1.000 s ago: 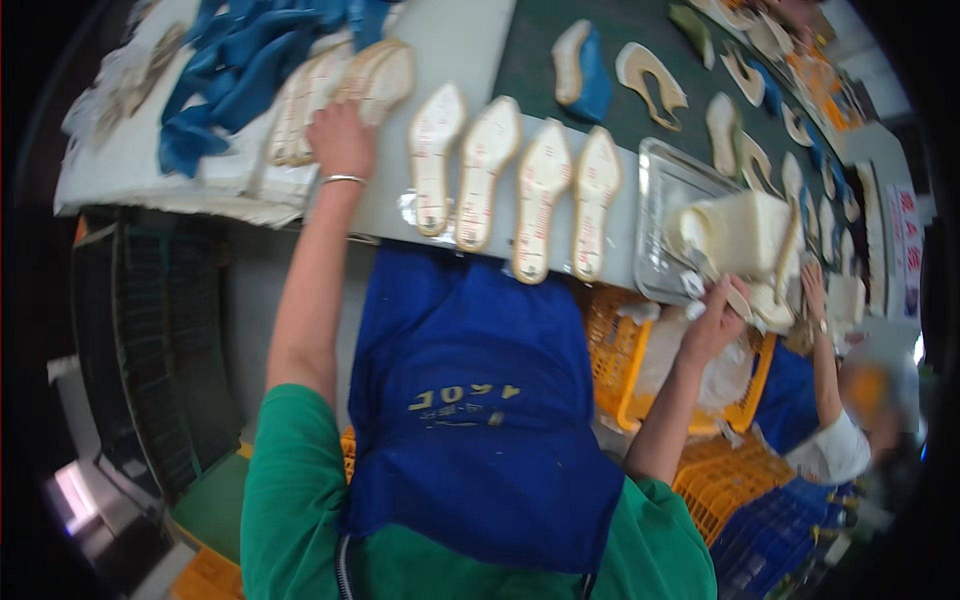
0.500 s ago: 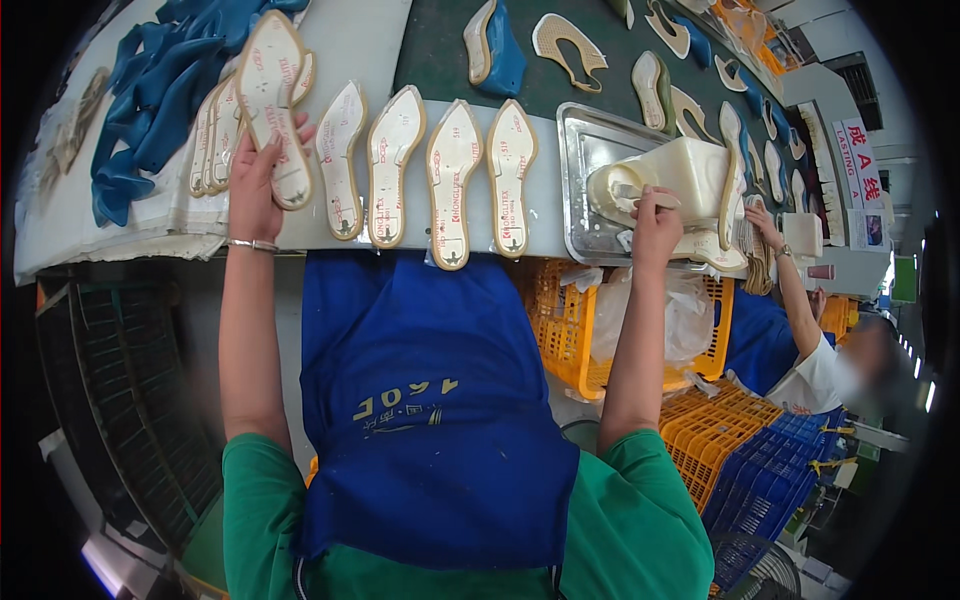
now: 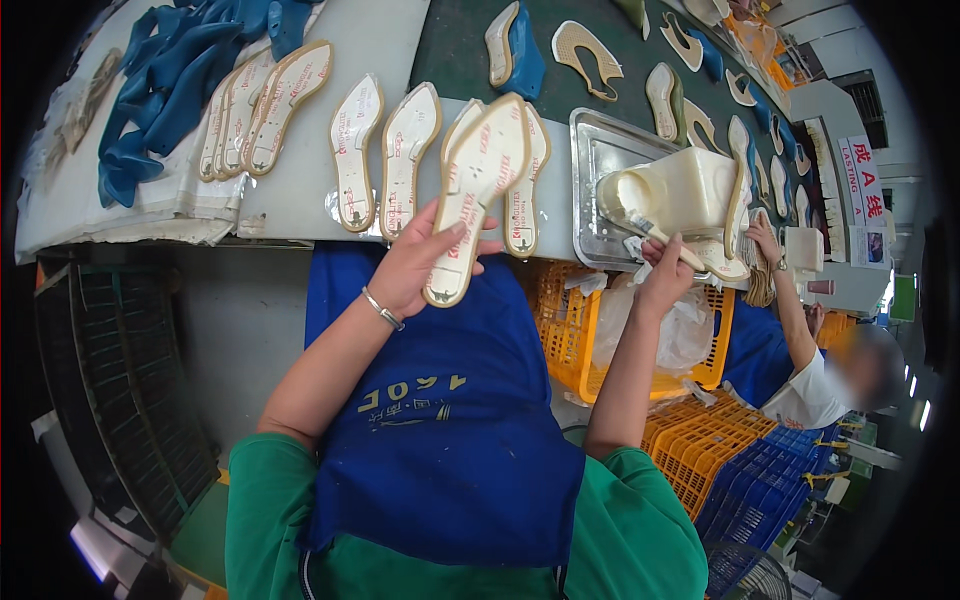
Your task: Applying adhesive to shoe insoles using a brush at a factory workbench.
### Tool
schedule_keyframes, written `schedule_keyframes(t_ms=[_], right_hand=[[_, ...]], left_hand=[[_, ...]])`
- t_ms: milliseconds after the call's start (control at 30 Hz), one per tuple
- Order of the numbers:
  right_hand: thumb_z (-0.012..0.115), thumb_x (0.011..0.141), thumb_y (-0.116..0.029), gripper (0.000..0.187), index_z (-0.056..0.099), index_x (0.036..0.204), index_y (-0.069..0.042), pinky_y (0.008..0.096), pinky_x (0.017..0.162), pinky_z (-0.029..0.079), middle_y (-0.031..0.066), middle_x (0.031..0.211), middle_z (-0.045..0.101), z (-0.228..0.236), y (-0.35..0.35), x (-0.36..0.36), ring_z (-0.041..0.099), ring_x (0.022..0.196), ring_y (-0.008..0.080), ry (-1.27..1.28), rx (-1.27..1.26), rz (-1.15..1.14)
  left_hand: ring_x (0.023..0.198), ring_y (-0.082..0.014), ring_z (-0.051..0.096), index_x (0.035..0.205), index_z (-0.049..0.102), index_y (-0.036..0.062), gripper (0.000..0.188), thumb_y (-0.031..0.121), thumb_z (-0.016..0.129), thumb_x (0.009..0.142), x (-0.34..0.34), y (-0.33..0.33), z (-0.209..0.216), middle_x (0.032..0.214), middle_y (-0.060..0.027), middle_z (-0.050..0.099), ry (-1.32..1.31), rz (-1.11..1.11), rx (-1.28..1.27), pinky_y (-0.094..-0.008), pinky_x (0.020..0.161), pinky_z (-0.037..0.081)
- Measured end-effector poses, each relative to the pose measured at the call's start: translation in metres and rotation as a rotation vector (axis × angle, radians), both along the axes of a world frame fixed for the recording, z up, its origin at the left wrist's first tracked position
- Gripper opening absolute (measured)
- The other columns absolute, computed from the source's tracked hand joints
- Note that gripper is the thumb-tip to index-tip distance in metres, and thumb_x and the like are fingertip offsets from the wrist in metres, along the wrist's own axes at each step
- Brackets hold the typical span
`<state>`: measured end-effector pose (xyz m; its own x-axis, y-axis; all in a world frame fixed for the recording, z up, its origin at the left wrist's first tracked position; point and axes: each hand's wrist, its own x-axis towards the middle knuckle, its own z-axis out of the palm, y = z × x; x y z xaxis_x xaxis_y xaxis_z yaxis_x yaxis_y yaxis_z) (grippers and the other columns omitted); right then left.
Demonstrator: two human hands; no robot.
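My left hand point(image 3: 412, 262) grips a shoe insole point(image 3: 490, 158), pale with a tan rim and red print, tilted in front of my apron and over the row on the table. My right hand point(image 3: 667, 277) is closed around the handle of a brush point(image 3: 648, 228). Its bristle end is at the mouth of a whitish plastic jug point(image 3: 685, 190) lying on its side, with white stuff at the opening. Under the jug is a metal tray point(image 3: 590, 150). Several insoles lie in a row, among them one insole point(image 3: 354, 150) at the left; the held insole partly covers another.
A stack of insoles point(image 3: 285, 105) and blue shoe lasts point(image 3: 185, 95) lie to the left. On the green mat point(image 3: 450, 50) are a blue last with an insole point(image 3: 515, 50) and shoe pieces. Yellow crates point(image 3: 560, 330) stand below the table. At the right, a co-worker's hand point(image 3: 765, 240) touches stacked pieces.
My left hand has carried an insole rightward and nearer me from the stack. My right hand has drawn the brush back a little from the jug's mouth, so more of it shows.
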<state>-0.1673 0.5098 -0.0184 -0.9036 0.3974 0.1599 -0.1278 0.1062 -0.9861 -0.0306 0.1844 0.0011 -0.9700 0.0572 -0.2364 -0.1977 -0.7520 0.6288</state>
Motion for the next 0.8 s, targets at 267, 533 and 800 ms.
schedule_keyframes(t_ms=[267,533,800], right_hand=[[0.051,0.101,-0.023,0.024,0.056,0.096,0.000,0.0253,0.059,0.050,0.0099,0.075,0.062,0.058,-0.043,0.030,0.059,0.062,0.0139,0.073,-0.174,0.163],[0.062,0.091,-0.006,0.006,0.061,0.091,0.000,0.0292,0.060,0.048,0.0115,0.076,0.064,0.092,-0.129,0.045,0.062,0.064,0.0179,0.479,0.555,0.790],[0.064,0.090,-0.007,0.007,0.063,0.088,-0.001,0.0272,0.058,0.046,0.0079,0.073,0.063,0.101,-0.133,0.014,0.061,0.062,0.0154,0.318,0.449,0.717]], left_hand=[[0.107,-0.0234,0.066,0.142,0.038,0.0062,0.045,0.015,0.051,0.100,0.019,0.003,-0.006,0.129,-0.0154,0.059,0.002,-0.163,-0.127,-0.0275,0.075,0.058],[0.095,-0.0185,0.067,0.138,0.044,0.0028,0.041,0.014,0.052,0.099,0.032,0.002,0.002,0.124,-0.0167,0.062,0.012,-0.205,-0.243,-0.0269,0.073,0.057],[0.090,-0.0161,0.067,0.138,0.044,0.0025,0.043,0.016,0.054,0.099,0.042,-0.013,-0.002,0.122,-0.0158,0.063,0.039,-0.213,-0.234,-0.0265,0.072,0.056]])
